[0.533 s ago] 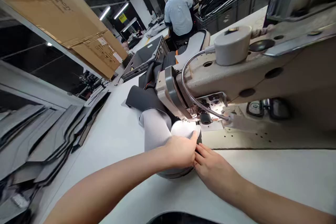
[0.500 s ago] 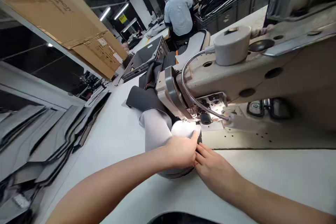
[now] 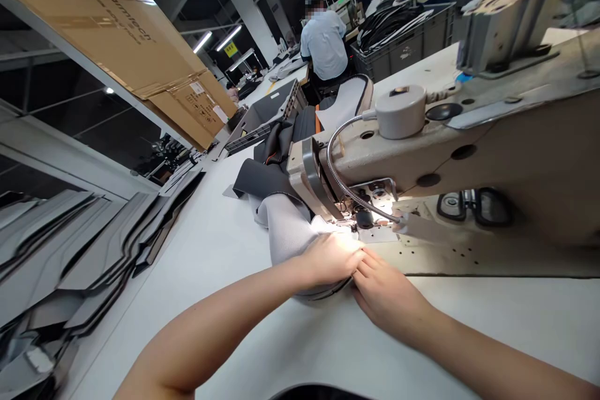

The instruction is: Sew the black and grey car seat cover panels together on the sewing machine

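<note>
From where I stand, the sewing looks to be partway along: the light grey fabric piece [image 3: 288,231] sits on the white table [image 3: 220,331] with its near edge running in at the lit needle area of the industrial sewing machine [image 3: 365,165], not yet freed from it. How much seam is finished and how much remains I can't tell, since hands and machine head cover that edge. The left hand [image 3: 330,259] lies over the fabric, fingers bent down towards the needle; the right hand [image 3: 387,287] meets it at the fingertips, just beside the piece's right edge. Whether either one pinches the cloth or merely presses it, I can't make out. The piece itself looks soft and finely ribbed, bulging in a rounded fold, with a dark grey section curling over behind it, beside the machine head.
</note>
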A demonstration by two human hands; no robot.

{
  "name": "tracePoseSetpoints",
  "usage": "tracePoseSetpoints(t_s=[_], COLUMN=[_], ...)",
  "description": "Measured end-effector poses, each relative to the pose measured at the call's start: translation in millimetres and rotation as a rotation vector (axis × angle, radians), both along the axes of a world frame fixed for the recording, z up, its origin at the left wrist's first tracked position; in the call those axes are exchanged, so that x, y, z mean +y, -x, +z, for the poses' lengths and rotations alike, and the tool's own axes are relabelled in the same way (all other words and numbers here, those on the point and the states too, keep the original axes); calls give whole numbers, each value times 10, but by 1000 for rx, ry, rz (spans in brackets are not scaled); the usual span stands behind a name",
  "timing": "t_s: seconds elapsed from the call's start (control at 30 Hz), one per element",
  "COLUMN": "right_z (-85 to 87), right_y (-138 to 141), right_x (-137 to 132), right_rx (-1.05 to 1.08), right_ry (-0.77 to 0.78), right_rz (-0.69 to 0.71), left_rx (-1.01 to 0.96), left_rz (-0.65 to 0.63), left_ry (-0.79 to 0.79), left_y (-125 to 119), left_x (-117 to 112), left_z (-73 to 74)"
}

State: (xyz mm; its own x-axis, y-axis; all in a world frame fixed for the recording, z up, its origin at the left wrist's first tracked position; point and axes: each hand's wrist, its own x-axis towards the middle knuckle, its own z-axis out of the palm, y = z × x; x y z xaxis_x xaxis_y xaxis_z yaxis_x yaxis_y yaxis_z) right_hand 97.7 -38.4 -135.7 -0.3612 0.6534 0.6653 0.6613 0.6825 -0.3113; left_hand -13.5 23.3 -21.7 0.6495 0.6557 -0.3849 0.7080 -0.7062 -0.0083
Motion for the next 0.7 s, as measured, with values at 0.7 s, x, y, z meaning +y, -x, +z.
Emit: tracePoseSetpoints(t_s=[0.7], right_z=[-99], right_y=[-133], right_x=[-43], right_rx=[79], right_ry=[-305], right_rz=[-77], left_rx=[-387], left_rz=[678], left_ry=[-457], left_y=[1786], left_x=[-211], left_z=[-169])
